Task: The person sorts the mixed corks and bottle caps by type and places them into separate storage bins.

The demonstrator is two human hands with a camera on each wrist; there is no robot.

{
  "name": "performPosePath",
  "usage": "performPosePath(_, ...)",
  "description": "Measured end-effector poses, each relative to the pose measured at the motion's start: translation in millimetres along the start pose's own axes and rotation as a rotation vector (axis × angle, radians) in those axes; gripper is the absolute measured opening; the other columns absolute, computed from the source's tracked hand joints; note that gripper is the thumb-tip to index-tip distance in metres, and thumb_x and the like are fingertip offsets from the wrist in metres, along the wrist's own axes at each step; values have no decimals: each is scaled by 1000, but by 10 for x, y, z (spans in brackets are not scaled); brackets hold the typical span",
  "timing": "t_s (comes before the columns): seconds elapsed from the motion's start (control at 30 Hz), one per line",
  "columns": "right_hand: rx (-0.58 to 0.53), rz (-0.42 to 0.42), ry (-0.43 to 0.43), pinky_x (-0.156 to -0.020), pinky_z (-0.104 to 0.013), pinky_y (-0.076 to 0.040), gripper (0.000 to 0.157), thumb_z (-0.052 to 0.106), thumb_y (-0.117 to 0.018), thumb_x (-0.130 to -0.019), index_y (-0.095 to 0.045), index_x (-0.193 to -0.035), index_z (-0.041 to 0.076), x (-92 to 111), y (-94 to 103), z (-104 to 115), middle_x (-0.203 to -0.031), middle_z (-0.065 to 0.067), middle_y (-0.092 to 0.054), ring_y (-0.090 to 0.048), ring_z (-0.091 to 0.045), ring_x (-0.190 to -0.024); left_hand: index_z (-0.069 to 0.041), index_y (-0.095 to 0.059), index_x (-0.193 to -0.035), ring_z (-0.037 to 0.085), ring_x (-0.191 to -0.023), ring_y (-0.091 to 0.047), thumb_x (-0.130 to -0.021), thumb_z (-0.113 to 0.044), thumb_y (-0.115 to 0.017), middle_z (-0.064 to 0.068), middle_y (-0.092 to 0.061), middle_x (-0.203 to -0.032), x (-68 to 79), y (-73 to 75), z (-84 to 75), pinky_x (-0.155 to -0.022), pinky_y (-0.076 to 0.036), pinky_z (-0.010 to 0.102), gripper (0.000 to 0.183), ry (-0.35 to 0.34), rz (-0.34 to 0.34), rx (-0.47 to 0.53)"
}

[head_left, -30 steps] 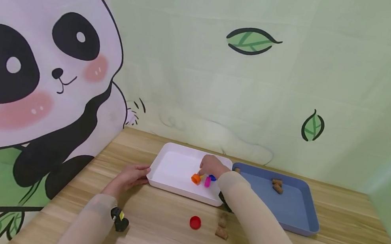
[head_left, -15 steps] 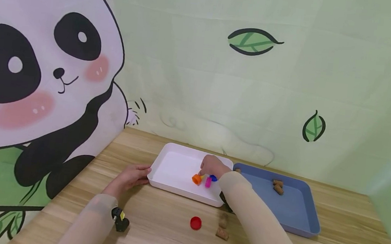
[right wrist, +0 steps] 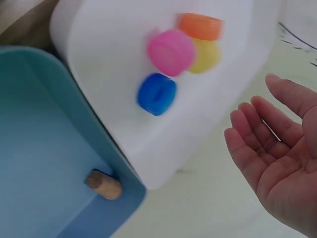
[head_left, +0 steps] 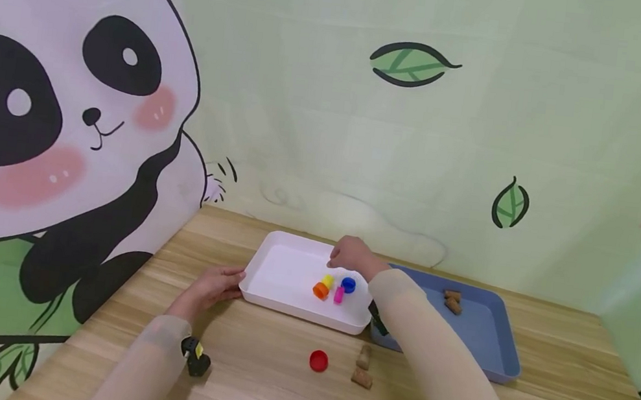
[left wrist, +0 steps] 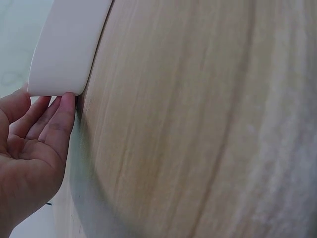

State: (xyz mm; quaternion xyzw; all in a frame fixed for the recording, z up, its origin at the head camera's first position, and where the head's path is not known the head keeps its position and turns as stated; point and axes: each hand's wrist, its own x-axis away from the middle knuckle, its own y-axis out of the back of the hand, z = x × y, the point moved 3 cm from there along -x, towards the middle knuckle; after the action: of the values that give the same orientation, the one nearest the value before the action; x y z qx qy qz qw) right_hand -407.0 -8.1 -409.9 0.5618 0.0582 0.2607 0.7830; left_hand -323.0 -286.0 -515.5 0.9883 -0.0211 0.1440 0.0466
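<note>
My left hand [head_left: 216, 288] holds the left end of the white tray [head_left: 279, 314]. In the left wrist view its thumb is at the rim and its fingertips touch the wall near the base. My right hand [head_left: 352, 255] hangs over the tray's back right side, holding nothing; the right wrist view shows its fingers [right wrist: 242, 148] loosely bent. Inside the tray, near its right end, are an orange bottle cap [head_left: 320, 290], a yellow bottle cap [head_left: 327, 280], a pink bottle cap [head_left: 339, 295] and a blue bottle cap [head_left: 348, 285].
Right of the white tray stands a blue tray [head_left: 476, 337], with brown corks [head_left: 453, 304] in it; another cork [right wrist: 105, 185] lies in its corner. On the table in front are a red bottle cap [head_left: 318, 361] and two corks [head_left: 362, 378]. A panda-printed wall hanging [head_left: 305, 126] rises behind.
My right hand has lifted up and away from the caps, leaving the yellow and blue ones in fuller view. My left hand stays at the tray's end.
</note>
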Motion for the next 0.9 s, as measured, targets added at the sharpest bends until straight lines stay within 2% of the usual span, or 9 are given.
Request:
performPosePath(0.23, -139, -57, 61, -97, -37, -61, 27, 20, -67, -100, -73, -118, 1, 288, 342, 51, -116, -16, -75, -66, -27, -102, 18, -35, -149, 10, -97, -66, -108, -9, -48, 40, -38, -153, -11, -11, -2, -92, -63, 25, 51, -6, -6, 20)
performPosePath(0.4, -148, -97, 128, -97, -38, -61, 29, 21, -64, -102, -72, -121, 1, 554, 554, 142, -118, -16, -75, -67, -28, -105, 17, -35, -150, 9, -96, -65, -108, -10, -48, 40, -38, -154, -14, -21, -2, -90, -63, 24, 51, 5, -9, 6)
performPosePath(0.7, -179, -213, 230, -99, -42, -61, 29, 21, -64, -102, -72, -122, 3, 1181, 781, 325, -118, -14, -74, -68, -29, -110, 19, -33, -149, 7, -94, -64, -108, -9, -48, 40, -38, -153, 14, -36, 13, -86, -63, 21, 52, -8, -3, 15)
performPosePath(0.9, -228, -281, 289, -98, -45, -61, 26, 17, -65, -100, -72, -121, 1, 1587, 797, 291, -117, -15, -74, -69, -29, -108, 17, -33, -150, 7, -97, -64, -109, -10, -47, 40, -35, -155, 1, -30, 2, -87, -63, 20, 52, -1, 0, 7)
